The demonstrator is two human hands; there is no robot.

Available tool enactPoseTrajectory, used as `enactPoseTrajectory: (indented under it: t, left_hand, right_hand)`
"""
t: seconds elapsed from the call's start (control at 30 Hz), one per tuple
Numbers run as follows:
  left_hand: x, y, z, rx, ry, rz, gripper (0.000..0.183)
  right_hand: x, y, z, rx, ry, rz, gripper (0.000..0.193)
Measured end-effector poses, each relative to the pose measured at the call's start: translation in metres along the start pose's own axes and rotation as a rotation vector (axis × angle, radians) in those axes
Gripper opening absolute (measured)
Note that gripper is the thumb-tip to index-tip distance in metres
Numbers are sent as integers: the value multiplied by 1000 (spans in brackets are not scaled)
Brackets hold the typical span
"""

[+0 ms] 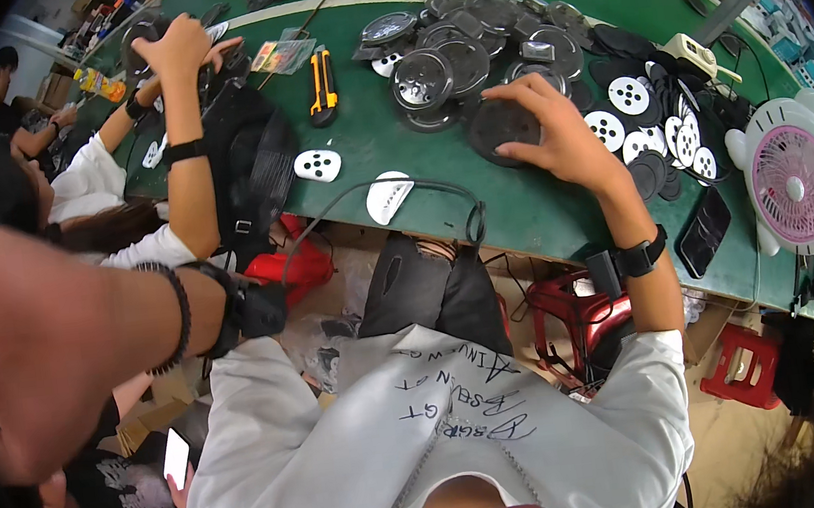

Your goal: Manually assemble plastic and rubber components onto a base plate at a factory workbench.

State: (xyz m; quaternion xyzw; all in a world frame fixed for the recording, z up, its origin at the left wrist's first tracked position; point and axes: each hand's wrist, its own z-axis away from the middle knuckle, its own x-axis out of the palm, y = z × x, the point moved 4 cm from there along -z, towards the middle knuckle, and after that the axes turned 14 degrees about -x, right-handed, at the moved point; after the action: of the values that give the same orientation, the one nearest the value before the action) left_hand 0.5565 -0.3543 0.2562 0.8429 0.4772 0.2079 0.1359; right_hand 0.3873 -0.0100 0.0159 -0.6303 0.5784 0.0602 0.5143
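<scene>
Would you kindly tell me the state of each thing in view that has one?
Left hand: close to the camera, blurred; grip unclear
Right hand: gripping a black disc
Yellow knife: lying flat, blade unclear
Black phone: screen dark
Fan: standing, spin unclear
Shiny dark discs: heaped
White discs: jumbled

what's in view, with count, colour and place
table: one, green, across top
clear-topped round pieces: many, dark, heaped upper centre
holed discs: several, white, right of heap
utility knife: one, yellow-black, left of heap
oval piece: one, white, below knife
rounded piece: one, white, near edge
black phone: one, black, table's right
fan: one, pink and white, right
bag: one, black, left
stools: at least two, red, lower right
other people: several, mostly left
held disc: one, black, centre
left hand: one, blurred, far left
right hand: one, bare, around held disc
</scene>
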Motion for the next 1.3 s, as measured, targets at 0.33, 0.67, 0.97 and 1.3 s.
enactPoseTrajectory:
  t: [0.33,0.67,0.97,1.3]
  left_hand:
    - [-53,-44,35,-283,227,-527,30]
    - [-7,46,24,-50,218,-611,26]
    - [13,-162,195,-961,14,-1548,98]
    - [-39,-210,213,-890,1,-1585,24]
  right_hand:
    - [-7,5,1,33,41,-76,61]
    - [-12,6,5,-7,129,-381,39]
    - [12,-44,0,-297,-244,-284,34]
    - [-4,14,18,21,-58,277,40]
